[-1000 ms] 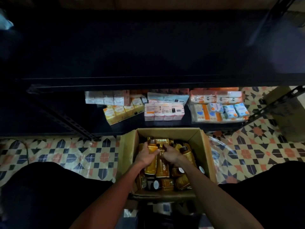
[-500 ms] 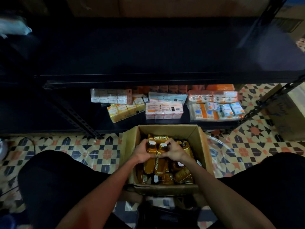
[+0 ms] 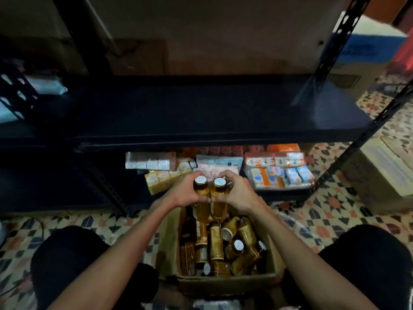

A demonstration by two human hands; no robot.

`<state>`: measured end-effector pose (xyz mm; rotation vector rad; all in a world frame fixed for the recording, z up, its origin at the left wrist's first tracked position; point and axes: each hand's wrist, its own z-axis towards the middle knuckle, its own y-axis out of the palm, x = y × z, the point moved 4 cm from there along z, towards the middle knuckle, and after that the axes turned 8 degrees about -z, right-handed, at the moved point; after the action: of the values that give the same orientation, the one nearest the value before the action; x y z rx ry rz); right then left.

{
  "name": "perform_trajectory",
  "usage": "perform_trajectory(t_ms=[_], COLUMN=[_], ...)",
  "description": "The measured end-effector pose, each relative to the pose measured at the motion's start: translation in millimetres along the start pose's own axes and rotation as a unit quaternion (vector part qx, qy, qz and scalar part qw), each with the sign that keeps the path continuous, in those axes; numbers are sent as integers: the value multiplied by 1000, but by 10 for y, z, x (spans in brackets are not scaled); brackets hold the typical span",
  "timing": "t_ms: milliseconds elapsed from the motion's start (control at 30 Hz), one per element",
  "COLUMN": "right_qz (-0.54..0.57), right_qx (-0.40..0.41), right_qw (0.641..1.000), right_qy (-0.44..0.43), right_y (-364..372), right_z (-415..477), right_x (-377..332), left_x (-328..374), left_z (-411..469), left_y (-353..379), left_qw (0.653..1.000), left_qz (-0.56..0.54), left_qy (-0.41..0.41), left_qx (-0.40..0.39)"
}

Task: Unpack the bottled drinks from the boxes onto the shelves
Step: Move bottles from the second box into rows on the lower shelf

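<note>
While facing the dark metal shelf [image 3: 201, 113], grips a pair of white-capped amber bottles [image 3: 202, 191] upright and side by side, with the left hand [image 3: 182, 194] curled round one and the right hand [image 3: 238, 194] round the other, thumbs meeting. Holds them above the far end of the cardboard box [image 3: 225, 283], over loose bottles [image 3: 215, 242] jumbled inside.
</note>
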<state>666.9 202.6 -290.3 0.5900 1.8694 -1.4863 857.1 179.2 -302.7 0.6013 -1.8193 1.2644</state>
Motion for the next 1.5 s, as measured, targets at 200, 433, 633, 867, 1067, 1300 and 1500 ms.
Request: perform_trajectory(t_ms=[200,433,633,867,1067,1300,1500], right_qz=[-9,4,23,53,4,-147,-167], right_qx=[90,203,227,212,156,93,81], right_qw=[990,962,962,970,981,972,970], right_qy=[-104,-181,-148,-108,-112,-157,-159], right_y=[-798,-1511,-1694,-1529,-1586,-1843,-1883], right_z=[79,284,629,969,1034,1083,1089], right_x=[-780,-1484,-1719,-1707,-1705,-1844,-1847], left_x=[973,1791,1902,1753,1836,2185,2253], left_z=[40,37,292,578,612,632,698], left_y=[-792,-1492,-1740,-1772,-1915,-2164,-2203], left_qw=[992,969,964,969,984,970,959], left_qz=[31,57,60,60,105,223,257], left_qy=[99,180,176,104,57,90,53], left_qx=[67,158,190,216,134,42,105])
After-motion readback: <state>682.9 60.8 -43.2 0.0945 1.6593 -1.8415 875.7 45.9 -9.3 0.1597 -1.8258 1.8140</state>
